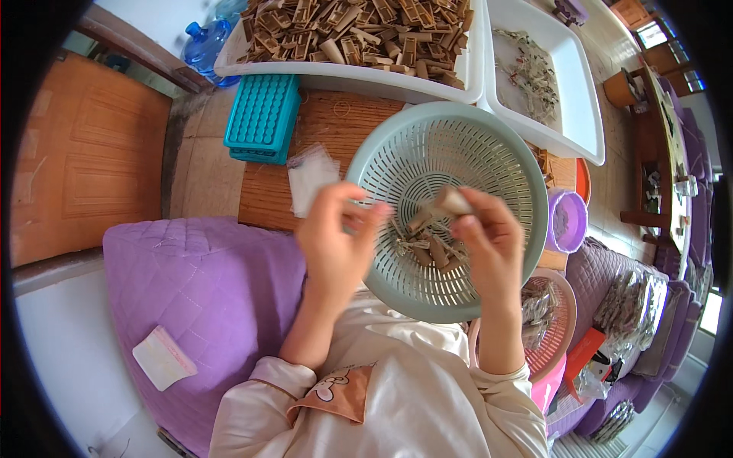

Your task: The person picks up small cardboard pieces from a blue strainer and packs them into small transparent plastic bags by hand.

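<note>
Holding: your right hand point(492, 240) pinches a small brown wooden piece point(450, 202) at the fingertips, raised above the colander.
Left hand: your left hand point(336, 237) is up beside it, fingers curled near the same piece; whether they touch it or grip anything is hidden behind the thumb, so I can't tell.
Sleeves: pale cream sleeves point(427, 404) run in from the bottom edge; lap and torso are cut off there.
Cushion: quilted purple cushion point(198, 290) on your left, with a small white packet point(163, 357) lying on it; contents unreadable.
Colander: pale green colander point(496, 160) sits under both hands, a few more brown pieces point(431, 248) loose at its bottom, partly covered by your fingers.
Right side: pink basket point(561, 336) mostly hidden under the colander and your right arm; purple cup point(569, 221) just past it.
Table: clear plastic bag point(311, 179) near your left fingers, teal grid tray point(263, 116) beyond.
Far: white tub point(359, 72) heaped with brown pieces, top cut off by the frame; second white tub point(580, 107) holds small items too blurred to identify.
Corner: blue water bottle point(205, 44), partly cropped.
</note>
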Available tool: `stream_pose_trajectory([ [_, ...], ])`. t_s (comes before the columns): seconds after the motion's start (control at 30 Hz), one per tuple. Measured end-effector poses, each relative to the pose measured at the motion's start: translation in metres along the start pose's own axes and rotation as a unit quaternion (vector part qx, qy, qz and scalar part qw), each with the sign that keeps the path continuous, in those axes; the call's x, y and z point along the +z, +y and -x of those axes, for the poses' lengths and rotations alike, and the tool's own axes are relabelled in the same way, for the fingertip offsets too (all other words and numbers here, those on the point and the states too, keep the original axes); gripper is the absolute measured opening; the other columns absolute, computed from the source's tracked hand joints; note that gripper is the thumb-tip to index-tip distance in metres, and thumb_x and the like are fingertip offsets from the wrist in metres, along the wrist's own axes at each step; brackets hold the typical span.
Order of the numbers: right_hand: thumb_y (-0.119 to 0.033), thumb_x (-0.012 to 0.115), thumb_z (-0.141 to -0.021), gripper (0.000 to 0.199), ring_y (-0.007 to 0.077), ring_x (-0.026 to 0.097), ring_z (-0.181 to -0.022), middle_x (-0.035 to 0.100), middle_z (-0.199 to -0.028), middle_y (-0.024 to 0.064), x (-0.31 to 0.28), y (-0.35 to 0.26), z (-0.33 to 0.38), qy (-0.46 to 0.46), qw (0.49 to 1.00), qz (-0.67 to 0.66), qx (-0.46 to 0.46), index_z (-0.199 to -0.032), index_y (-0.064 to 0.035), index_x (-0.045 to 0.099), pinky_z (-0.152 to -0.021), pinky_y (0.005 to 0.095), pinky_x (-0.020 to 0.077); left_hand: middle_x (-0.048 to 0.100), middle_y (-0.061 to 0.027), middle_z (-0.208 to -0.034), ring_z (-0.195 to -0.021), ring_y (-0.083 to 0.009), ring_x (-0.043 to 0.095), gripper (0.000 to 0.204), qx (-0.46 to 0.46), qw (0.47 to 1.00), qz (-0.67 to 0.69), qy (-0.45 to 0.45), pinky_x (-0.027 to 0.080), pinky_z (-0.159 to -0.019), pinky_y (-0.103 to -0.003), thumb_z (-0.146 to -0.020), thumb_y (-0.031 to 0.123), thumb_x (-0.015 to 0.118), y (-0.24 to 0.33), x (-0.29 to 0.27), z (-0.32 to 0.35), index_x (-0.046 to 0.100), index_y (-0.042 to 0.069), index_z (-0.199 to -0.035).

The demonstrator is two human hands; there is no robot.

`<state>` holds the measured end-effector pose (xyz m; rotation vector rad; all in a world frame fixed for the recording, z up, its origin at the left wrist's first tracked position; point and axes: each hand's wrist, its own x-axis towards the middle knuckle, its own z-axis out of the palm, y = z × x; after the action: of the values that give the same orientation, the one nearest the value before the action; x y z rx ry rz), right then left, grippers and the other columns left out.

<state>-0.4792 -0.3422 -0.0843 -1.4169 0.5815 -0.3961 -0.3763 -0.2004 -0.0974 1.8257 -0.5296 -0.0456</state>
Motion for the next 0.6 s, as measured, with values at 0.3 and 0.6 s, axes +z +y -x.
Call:
stream_pose_trajectory([
  [0.3, 0.001, 0.056, -0.08, 0.025, 0.0072, 0.055, -0.076, 0.058, -0.09, 0.0049, -0.025, -0.004, -0.003, 0.078, 0.995, 0.011, -0.061, -0.105, 0.002, 0.054, -0.068, 0.0189, 0.0468, 0.06, -0.0185, -0.077, -0.078, -0.0363, 0.058, 0.035, -0.173, 0.91, -0.375, 0.027, 0.045, -0.069, -0.042, -0.07, 0.025, 0.068, -0.123, -0.023, -0.033, 0.052, -0.002, -0.084],
  [0.6, 0.002, 0.055, -0.08, 0.025, 0.0066, 0.054, -0.078, 0.058, -0.09, 0.0046, -0.024, 0.006, -0.005, 0.073, 0.997, 0.015, -0.028, -0.105, 0.0021, 0.054, -0.068, 0.0182, 0.0459, 0.06, -0.0171, -0.075, -0.075, -0.0317, 0.059, 0.023, -0.252, 0.939, -0.236, 0.01, 0.045, -0.066, -0.038, -0.067, 0.008, 0.064, -0.132, -0.03, -0.025, 0.052, -0.001, -0.086],
])
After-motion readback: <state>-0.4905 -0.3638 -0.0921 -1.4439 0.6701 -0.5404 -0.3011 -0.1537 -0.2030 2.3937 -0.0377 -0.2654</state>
